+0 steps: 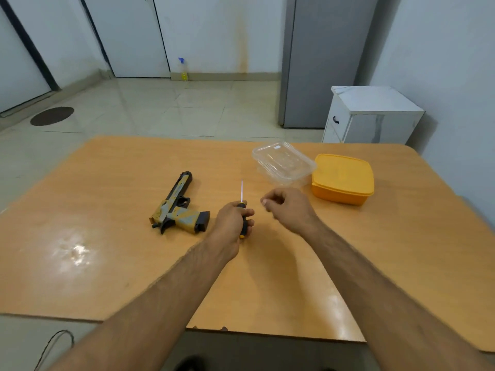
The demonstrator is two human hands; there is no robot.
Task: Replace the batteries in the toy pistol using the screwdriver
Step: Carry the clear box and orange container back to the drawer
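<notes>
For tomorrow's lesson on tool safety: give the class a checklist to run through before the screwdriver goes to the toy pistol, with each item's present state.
1. Screwdriver gripped by its handle in the left hand: ok.
2. Right hand free to steady the toy: cannot tell, fingers curled and blurred.
3. Toy pistol lying flat on the table, within reach: ok.
4. Battery cover screw located: cannot tell.
5. Fresh batteries at hand: cannot tell; yellow box is closed, clear container looks empty.
</notes>
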